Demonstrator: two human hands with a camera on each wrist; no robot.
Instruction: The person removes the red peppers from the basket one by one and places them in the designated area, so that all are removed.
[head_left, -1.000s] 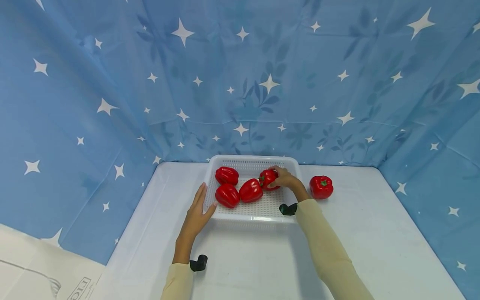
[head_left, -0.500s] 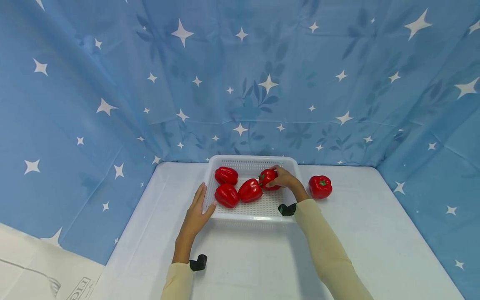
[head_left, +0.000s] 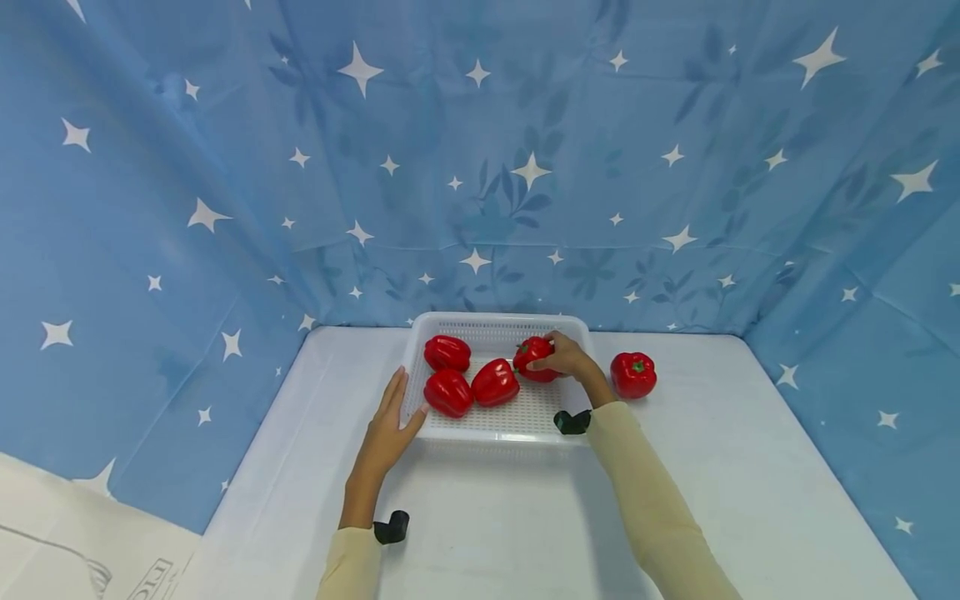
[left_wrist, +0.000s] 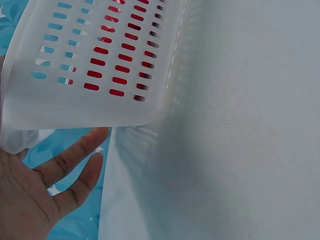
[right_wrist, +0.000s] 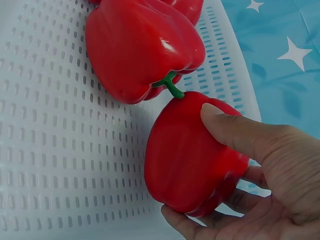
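Note:
In the head view my right hand point(head_left: 564, 357) grips a red bell pepper point(head_left: 534, 360) at the right side of the white basket point(head_left: 495, 435). The right wrist view shows the thumb on top of that pepper point(right_wrist: 192, 155) and the fingers curled round its far side and underneath. Its neighbour, a pepper with a green stem point(right_wrist: 145, 47), lies close by. Three other peppers point(head_left: 495, 382) lie in the middle and left of the basket. My left hand point(head_left: 384, 435) rests at the basket's left side, fingers extended; in the left wrist view its fingers spread beside the basket wall point(left_wrist: 90, 107).
Another red pepper point(head_left: 633, 375) stands on the white table point(head_left: 495, 517), just right of the basket. A blue curtain with white stars point(head_left: 450, 208) hangs behind the table and along both sides.
The whole head view has shifted slightly left. The gripped pepper has turned a little in my right hand, its stem now higher and further left. My left hand keeps its place at the basket.

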